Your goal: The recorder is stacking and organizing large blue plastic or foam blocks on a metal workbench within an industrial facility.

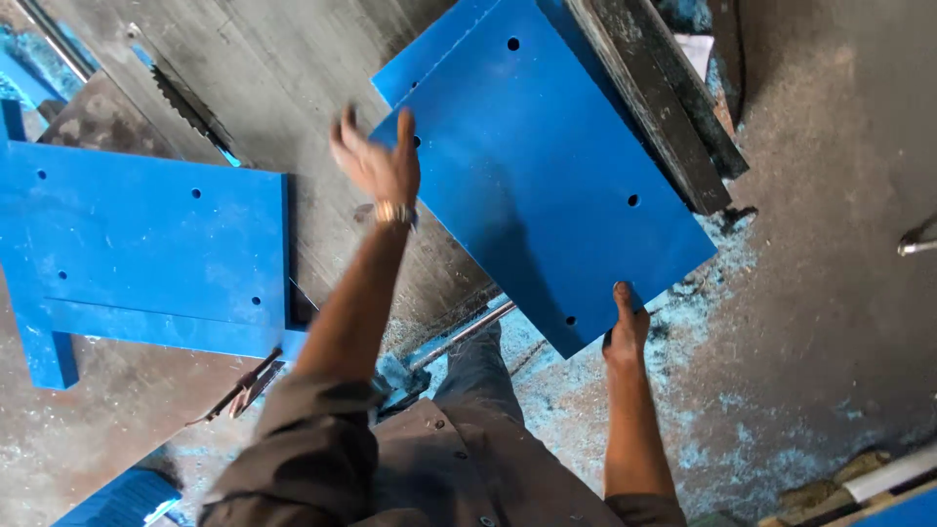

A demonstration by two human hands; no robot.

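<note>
Pretty bright, even daylight, colours punchy. The left hand (pixel 376 166) is motion-blurred, and a soft shadow sits on the blue panel (pixel 547 185). No real glare.

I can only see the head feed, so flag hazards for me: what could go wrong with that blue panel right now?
1. The right hand pinches only the near corner of the blue panel, and the left hand lies open at its left edge, so the panel may well slip or swing.
2. A toothed saw blade stands out of the table just beyond the left forearm, so a slip could bring the arm onto it.
3. Blue shavings litter the floor underfoot and could be slippery.
</note>
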